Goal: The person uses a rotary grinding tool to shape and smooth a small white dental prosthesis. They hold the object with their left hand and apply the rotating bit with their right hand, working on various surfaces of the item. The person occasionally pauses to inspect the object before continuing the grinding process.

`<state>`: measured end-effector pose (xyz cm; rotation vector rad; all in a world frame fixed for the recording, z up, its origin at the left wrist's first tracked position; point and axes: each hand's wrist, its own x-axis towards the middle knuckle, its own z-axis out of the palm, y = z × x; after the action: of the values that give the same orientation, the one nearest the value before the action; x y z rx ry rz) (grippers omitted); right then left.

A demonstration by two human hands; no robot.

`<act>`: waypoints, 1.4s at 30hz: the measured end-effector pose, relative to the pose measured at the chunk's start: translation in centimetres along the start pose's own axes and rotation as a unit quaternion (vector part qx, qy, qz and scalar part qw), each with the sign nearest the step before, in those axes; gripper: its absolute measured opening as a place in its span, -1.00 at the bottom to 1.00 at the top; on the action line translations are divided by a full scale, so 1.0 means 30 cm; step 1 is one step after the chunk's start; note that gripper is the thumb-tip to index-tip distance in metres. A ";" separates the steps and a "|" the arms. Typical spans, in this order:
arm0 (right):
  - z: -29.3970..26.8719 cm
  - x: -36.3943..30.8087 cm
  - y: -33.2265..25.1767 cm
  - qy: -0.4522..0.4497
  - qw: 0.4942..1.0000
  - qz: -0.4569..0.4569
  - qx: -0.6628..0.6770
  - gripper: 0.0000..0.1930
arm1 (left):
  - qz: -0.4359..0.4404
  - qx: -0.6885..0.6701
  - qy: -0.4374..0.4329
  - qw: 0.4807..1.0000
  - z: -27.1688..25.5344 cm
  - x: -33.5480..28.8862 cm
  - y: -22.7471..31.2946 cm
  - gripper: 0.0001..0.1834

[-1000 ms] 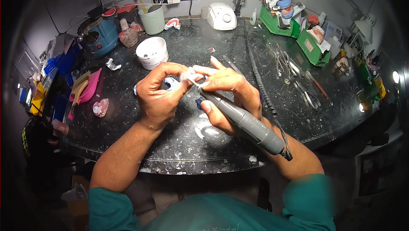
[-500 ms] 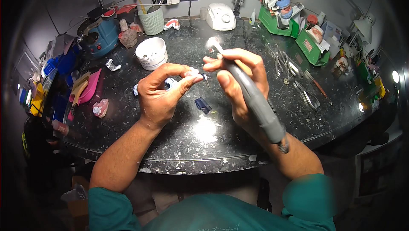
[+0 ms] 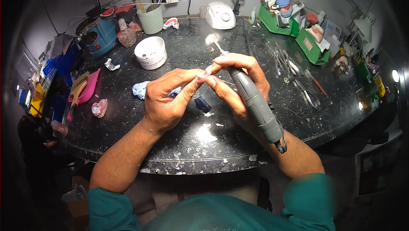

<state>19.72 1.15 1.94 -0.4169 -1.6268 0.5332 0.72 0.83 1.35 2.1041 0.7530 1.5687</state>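
Over the middle of the bench, my left hand (image 3: 164, 101) pinches a small pink-and-white piece (image 3: 207, 72) between thumb and fingertips. My right hand (image 3: 245, 79) is wrapped round a grey rotary handpiece (image 3: 257, 109), whose thin pale working end (image 3: 217, 44) points away from me. The thumb and a finger of that hand also meet the small piece, which the fingertips mostly cover. Below the hands a dark blue block (image 3: 203, 104) lies on the black bench. Light blue crumpled material (image 3: 139, 90) shows beside my left hand.
A white tub (image 3: 151, 62) stands beyond my left hand, with a white control box (image 3: 220, 17) at the back. On the right are metal hand tools (image 3: 309, 96) and green bins (image 3: 313, 50). A pink dustpan (image 3: 90, 88) and a pink lump (image 3: 99, 108) lie left.
My hands have come together: the right thumb and finger now touch the small piece. The handpiece has shifted slightly, still in my right hand. More of the light blue material shows.
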 end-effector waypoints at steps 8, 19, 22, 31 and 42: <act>0.005 -0.008 -0.012 0.007 0.998 0.068 0.012 -0.65 | 0.049 0.116 -0.010 0.992 0.007 0.009 0.015 -0.70; 0.005 -0.010 -0.002 0.017 0.994 0.081 0.066 -0.70 | -0.139 -0.293 0.049 0.945 0.030 -0.010 0.026 -0.75; 0.007 -0.010 -0.015 0.018 0.994 0.090 0.052 -0.70 | -0.163 -0.345 0.058 0.923 0.032 -0.012 0.013 -0.73; 0.024 -0.023 -0.005 0.022 0.998 0.052 -0.004 -0.65 | -0.188 -0.438 0.046 0.878 0.048 -0.008 0.017 -0.69; -0.025 -0.004 -0.009 0.004 0.997 0.004 -0.079 -0.65 | -0.280 -0.469 0.055 0.836 0.012 -0.002 0.016 -0.56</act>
<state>20.49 0.94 2.04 -0.5425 -1.6661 0.4095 1.14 0.42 1.50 0.9657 0.4154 1.3116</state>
